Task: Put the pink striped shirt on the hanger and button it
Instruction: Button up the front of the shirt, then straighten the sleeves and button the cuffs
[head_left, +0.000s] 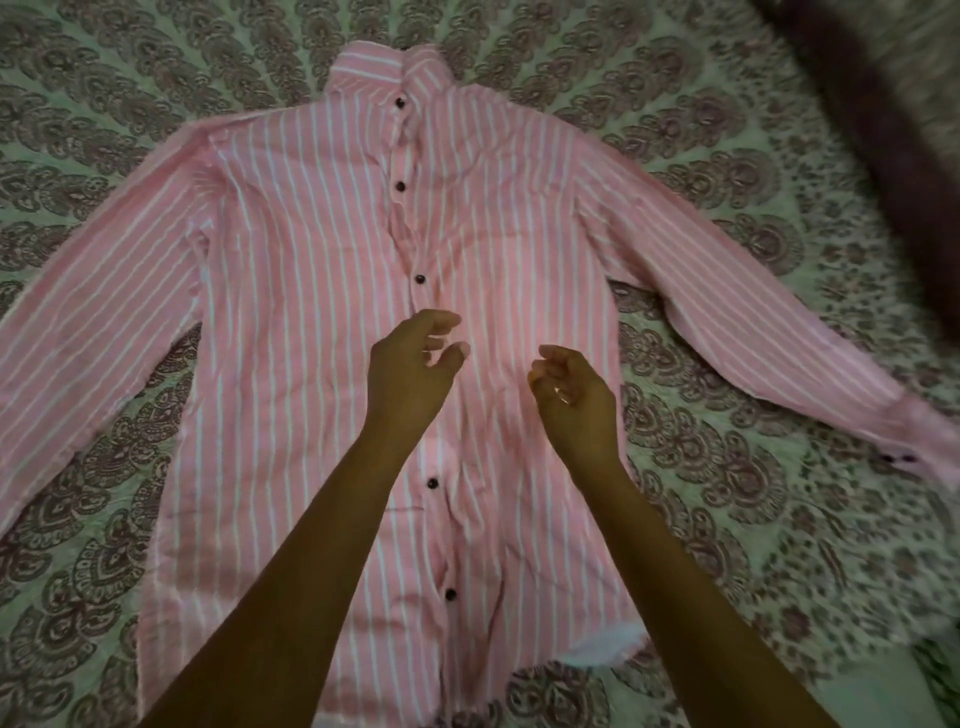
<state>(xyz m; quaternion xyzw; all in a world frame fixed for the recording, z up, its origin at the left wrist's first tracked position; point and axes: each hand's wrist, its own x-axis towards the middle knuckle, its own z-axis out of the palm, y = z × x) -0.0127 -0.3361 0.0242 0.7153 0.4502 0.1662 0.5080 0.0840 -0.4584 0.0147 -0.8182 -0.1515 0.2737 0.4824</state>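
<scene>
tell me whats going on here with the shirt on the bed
A person is working on a pink striped shirt laid flat, front up, on a patterned bedspread, sleeves spread out. Dark buttons run down the front, which looks closed along the placket. The left hand and right hand are over the middle of the shirt, fingers loosely curled, holding nothing. No hanger is visible, though one could be hidden inside the shirt.

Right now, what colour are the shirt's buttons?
Black or very dark, down the front of the pink shirt; see one button in the head view.
</scene>
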